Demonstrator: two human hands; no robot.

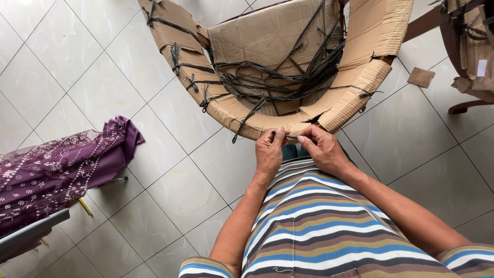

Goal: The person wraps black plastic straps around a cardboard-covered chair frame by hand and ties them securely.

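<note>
A curved piece of furniture wrapped in brown cardboard (360, 87) stands in front of me, bound with several black plastic straps (278, 82). My left hand (269, 153) and my right hand (323, 149) meet at the near rim of the cardboard. Both pinch the ends of one thin black strap (288, 136) between thumb and fingers, right against the rim. My forearms reach forward over my striped shirt.
A purple embroidered cloth (56, 170) lies draped over something at the left, above a grey edge (31, 231). Another cardboard-wrapped wooden piece (471, 56) stands at the upper right, with a cardboard scrap (421, 77) on the pale tiled floor (170, 170).
</note>
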